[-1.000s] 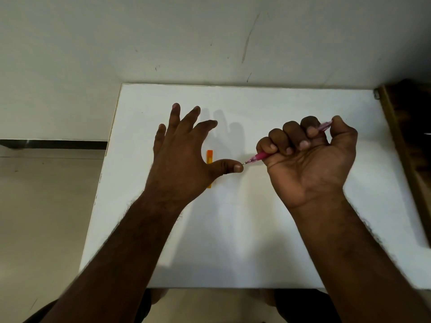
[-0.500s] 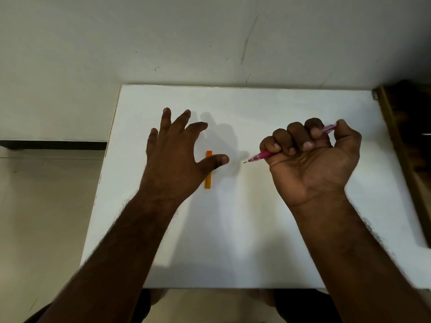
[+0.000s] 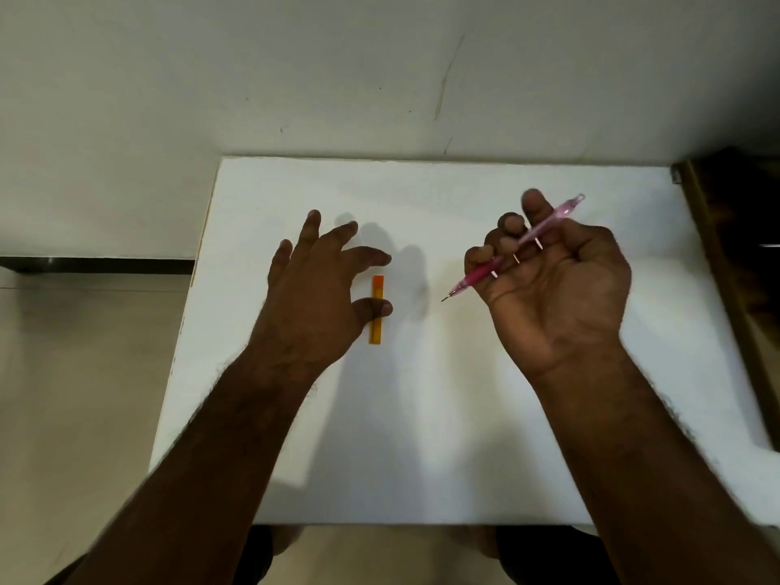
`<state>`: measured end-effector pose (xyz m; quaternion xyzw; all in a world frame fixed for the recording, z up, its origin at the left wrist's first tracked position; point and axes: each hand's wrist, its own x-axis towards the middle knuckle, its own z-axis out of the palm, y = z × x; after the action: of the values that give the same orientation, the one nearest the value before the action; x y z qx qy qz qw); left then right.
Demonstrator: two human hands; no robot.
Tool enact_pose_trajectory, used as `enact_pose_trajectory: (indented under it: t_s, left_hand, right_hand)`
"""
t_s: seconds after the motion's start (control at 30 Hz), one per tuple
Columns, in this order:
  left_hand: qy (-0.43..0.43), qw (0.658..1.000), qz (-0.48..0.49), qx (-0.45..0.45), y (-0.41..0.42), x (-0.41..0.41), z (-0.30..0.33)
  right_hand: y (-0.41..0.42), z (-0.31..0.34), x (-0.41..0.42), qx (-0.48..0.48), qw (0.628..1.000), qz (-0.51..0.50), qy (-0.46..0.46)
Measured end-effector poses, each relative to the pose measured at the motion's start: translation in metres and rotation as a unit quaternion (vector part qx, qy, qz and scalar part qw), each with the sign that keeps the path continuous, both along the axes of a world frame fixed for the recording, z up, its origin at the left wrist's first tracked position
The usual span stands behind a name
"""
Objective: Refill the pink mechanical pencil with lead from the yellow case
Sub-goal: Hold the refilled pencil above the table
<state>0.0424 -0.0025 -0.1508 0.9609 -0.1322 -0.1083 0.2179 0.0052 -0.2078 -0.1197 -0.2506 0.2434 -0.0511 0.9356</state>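
The pink mechanical pencil (image 3: 532, 241) lies slanted across my right hand (image 3: 553, 285), tip pointing down-left and cap end up-right. My right hand holds it with palm turned up, the fingers loosely curled round the barrel. The yellow lead case (image 3: 377, 309) lies flat on the white table (image 3: 422, 415), long side running away from me. My left hand (image 3: 314, 293) hovers over the case with fingers spread, its thumb crossing above the case's middle. Whether the thumb touches the case is unclear.
The white table ends at a pale wall (image 3: 380, 78) at the back. A dark wooden piece of furniture (image 3: 734, 230) borders the table's right edge. Tiled floor (image 3: 84, 373) lies to the left. My knees show below the table's front edge.
My left hand has drawn back from the pencil tip to above the yellow case. My right hand has loosened from a tight fist and turned palm up, the pencil now lying more exposed.
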Motion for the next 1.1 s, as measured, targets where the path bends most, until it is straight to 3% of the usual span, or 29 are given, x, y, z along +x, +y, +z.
enact_pose_trajectory:
  t_s: [0.07,0.13,0.27,0.4,0.5,0.7,1.1]
  left_hand:
    - [0.004,1.000,-0.003,0.007,0.000,0.000,-0.001]
    - [0.011,1.000,-0.004,0.016,0.000,0.000,-0.002]
    - [0.020,0.999,-0.006,0.026,0.001,0.000,-0.004]
    - [0.020,1.000,-0.005,0.020,0.001,-0.002,-0.004]
    - [0.019,1.000,-0.007,0.020,0.000,-0.003,-0.004]
    - [0.017,1.000,-0.008,0.026,0.001,-0.003,-0.004]
    - [-0.001,1.000,0.001,-0.001,0.000,-0.003,-0.001]
  right_hand:
    - [0.003,-0.001,0.003,-0.080,0.996,0.011,0.049]
    - [0.007,-0.005,0.004,-0.224,0.968,0.029,0.106]
    - [0.014,-0.017,0.000,-0.525,0.829,0.088,0.170]
    - [0.015,-0.030,-0.003,-0.668,0.711,0.127,0.178]
    - [0.017,-0.037,-0.006,-0.724,0.650,0.154,0.173]
    - [0.021,-0.043,-0.006,-0.775,0.585,0.175,0.164]
    - [0.020,-0.034,-0.010,-0.812,0.547,0.144,0.145]
